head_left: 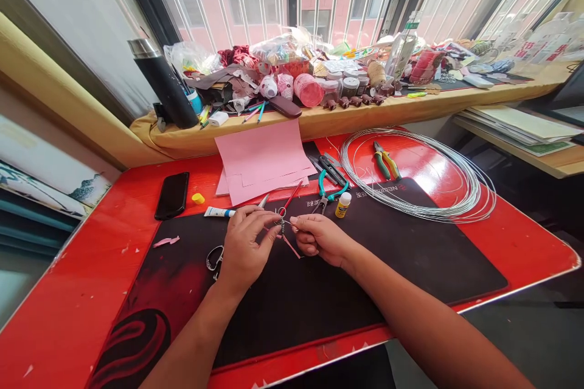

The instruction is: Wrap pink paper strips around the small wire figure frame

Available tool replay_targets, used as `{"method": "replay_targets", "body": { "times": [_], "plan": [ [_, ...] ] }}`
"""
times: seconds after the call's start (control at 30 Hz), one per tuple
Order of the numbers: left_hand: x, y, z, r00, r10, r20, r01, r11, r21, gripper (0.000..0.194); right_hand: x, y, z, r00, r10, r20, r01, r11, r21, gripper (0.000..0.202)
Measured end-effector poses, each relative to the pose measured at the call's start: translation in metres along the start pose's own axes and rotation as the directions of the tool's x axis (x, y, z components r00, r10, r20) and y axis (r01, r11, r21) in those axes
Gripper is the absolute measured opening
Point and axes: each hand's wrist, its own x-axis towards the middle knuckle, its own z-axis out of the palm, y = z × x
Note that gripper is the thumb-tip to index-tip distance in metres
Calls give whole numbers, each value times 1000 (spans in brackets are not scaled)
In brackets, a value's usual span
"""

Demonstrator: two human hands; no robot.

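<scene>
Above the black mat (328, 304), my left hand (246, 240) pinches a small twisted wire piece (282, 228) with a loop at its top. A thin limb wrapped in pink paper (292, 248) hangs from it, bare wire at its end. My right hand (322, 236) has thumb and forefinger closed on another end of the same piece, the exact part hidden by the fingers. Partly behind my left hand lie scissors (214, 258) and a white-and-blue glue tube (219, 212). A red pencil-like stick (292, 196) lies just beyond the fingertips.
Pink paper sheets (264, 155), teal pliers (323, 194), a small yellow bottle (343, 205) and a utility knife (332, 170) lie ahead. A wire coil (474, 194) surrounds green-yellow pliers (385, 161). A phone (172, 194) and yellow cap (198, 198) are left; a black thermos (164, 85) stands on the cluttered sill.
</scene>
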Motion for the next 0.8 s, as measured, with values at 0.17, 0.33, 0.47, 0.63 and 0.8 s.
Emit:
{"method": "replay_targets", "body": {
  "times": [0.17, 0.33, 0.47, 0.63, 0.8],
  "plan": [
    [-1, -1, 1, 1000, 30, 3, -31, 999, 39, 17, 0, 0, 1, 1000, 8, -14, -8, 1000, 2, 48],
    [-1, -1, 1, 999, 46, 2, -46, 998, 41, 17, 0, 1, 2, 999, -28, -34, 27, 999, -43, 46],
    [0, -1, 1, 999, 48, -10, -48, 998, 30, 16, 0, 2, 2, 997, -47, -53, 44, 997, -71, 46],
    [1, 0, 0, 999, 41, -25, -41, 999, -5, 12, 0, 1, 2, 995, -67, -79, 62, 996, -70, 49],
    [2, 1, -1, 999, 31, -28, -31, 999, -10, 10, 0, 0, 3, 993, -81, -86, 74, 994, -81, 49]
  ]
}}
